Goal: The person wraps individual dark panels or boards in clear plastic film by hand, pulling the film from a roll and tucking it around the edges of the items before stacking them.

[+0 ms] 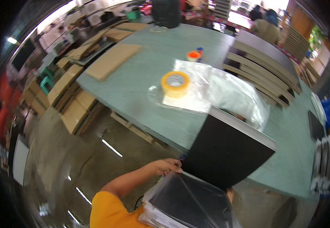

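Close to my body is a black flat panel in a clear plastic bag [195,197], with white edges showing at its lower left. My left hand [168,166] pinches the bag at its upper left corner. Behind it, a bare black panel [229,150] with a pale layered edge rises at a slant, its top over the table edge. Of my right hand [230,194], only a small part shows at the right edge of the panels, gripping there; the rest is hidden.
On the green table [134,91] lie a yellow tape roll [175,84] on clear plastic bags [233,95], an orange tape roll [193,56] and a brown cardboard piece [112,61]. Stacked panels [263,68] stand at right. Cardboard stacks [77,106] line the left. A person [267,28] is far back.
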`<state>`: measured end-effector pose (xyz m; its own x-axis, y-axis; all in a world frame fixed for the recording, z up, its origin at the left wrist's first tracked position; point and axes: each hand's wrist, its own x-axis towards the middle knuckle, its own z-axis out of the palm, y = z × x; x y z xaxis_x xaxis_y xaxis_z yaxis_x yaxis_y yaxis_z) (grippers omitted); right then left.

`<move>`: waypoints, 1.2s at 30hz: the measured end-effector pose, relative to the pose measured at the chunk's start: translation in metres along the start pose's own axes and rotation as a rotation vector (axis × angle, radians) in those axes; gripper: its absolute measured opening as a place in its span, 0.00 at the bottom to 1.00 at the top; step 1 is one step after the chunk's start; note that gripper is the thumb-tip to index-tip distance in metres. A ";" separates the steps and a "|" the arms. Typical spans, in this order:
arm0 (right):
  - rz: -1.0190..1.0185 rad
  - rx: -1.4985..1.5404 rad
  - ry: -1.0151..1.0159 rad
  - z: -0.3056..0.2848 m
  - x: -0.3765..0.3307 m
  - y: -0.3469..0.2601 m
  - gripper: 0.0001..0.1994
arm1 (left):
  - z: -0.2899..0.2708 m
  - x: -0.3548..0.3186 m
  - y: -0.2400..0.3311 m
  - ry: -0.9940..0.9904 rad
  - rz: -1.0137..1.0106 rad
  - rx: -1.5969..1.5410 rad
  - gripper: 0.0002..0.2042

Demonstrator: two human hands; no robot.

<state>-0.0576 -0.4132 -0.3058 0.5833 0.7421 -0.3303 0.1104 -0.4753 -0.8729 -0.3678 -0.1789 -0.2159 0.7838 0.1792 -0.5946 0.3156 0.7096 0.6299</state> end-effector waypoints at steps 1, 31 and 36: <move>-0.042 0.037 0.074 0.013 -0.001 -0.019 0.15 | -0.010 0.008 -0.009 0.062 0.021 -0.059 0.16; 0.067 -0.370 -0.395 -0.013 -0.094 -0.194 0.28 | 0.025 0.033 -0.045 0.057 -0.136 1.129 0.31; -0.013 -0.576 -0.540 -0.018 -0.071 -0.094 0.27 | 0.038 0.034 -0.026 0.013 -0.106 1.264 0.27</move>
<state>-0.0950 -0.4295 -0.1943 0.1241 0.8059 -0.5789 0.6003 -0.5255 -0.6029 -0.3288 -0.2169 -0.2336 0.7203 0.1732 -0.6717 0.6707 -0.4211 0.6106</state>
